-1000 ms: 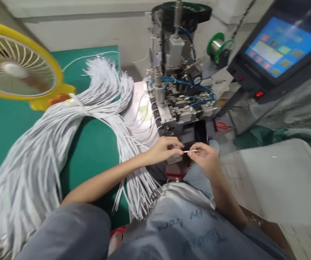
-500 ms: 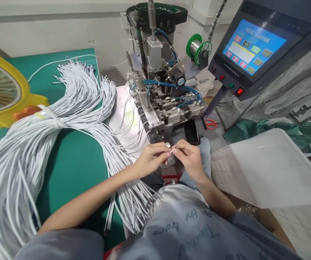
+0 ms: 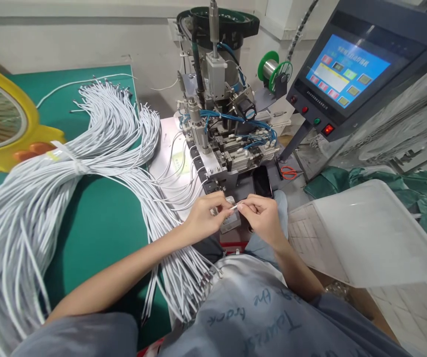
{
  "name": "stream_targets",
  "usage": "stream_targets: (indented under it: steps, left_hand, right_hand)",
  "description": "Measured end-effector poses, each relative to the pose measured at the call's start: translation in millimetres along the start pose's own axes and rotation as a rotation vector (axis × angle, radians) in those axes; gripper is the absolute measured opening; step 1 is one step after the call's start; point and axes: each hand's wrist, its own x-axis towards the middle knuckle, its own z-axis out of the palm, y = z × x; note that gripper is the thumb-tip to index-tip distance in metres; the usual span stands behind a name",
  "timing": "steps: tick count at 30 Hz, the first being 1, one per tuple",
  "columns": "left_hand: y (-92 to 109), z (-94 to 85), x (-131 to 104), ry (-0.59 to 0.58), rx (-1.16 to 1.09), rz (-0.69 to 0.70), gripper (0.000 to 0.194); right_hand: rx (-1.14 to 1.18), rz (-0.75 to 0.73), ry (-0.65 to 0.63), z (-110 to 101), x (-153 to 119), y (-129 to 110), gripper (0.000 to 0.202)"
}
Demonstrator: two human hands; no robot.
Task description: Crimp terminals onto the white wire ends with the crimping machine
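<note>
White cable end (image 3: pixel 235 207) was pinched in the fingertips of both left hand (image 3: pixel 204 217) and right hand (image 3: pixel 261 218), near the machine (image 3: pixel 216 74); light, steady pressure close to the tip probably suited so thin a piece

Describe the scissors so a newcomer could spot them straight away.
Find the big tilted control panel with the blue screen. Follow its post down; the scissors lie by its foot, right of the black phone. Only they have orange-red handles.
</note>
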Motion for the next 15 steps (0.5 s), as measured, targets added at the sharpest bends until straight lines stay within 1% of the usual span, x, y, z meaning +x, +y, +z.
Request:
stream_targets:
  steps: [3, 5, 6, 8, 10, 12, 13, 14, 15]
  left_hand:
    - [3, 2.4, -1, 0.001, -0.074, -0.051, 0.022]
    - [4, 4.6, -3, 0.040, -0.051, -0.034, 0.022]
    - [3, 5.5, -5, 0.072, 0.000, -0.003, 0.021]
    - [1, 6.1, -7, 0.132, 0.199, 0.108, 0.017]
    - [-3, 4.4, -8, 0.157, 0.453, 0.276, 0.015]
    - [-7, 0.9, -7, 0.129, 0.636, 0.435, 0.016]
    - [-9, -0.9, -7, 0.103, 0.678, 0.489, 0.017]
    - [-10, -2.5, -6, 0.077, 0.687, 0.514, 0.017]
    - [-11, -3.6, -5, 0.056, 0.669, 0.504, 0.018]
  right_hand:
    - [0.071, 0.009, 0.095, 10, -4, 2, 0.021]
    - [0.003, -0.012, 0.171, 18, -9, 3, 0.021]
    - [-0.060, -0.036, 0.201, 21, -12, 4, 0.021]
    - [-0.205, -0.089, 0.234, 26, -14, 4, 0.021]
    - [-0.318, -0.121, 0.226, 26, -13, 2, 0.024]
    - [-0.368, -0.124, 0.184, 22, -8, 0, 0.028]
    - [-0.365, -0.121, 0.147, 19, -4, 0, 0.030]
    - [-0.343, -0.115, 0.101, 15, -1, -1, 0.032]
    - [-0.304, -0.105, 0.051, 12, 3, -1, 0.033]
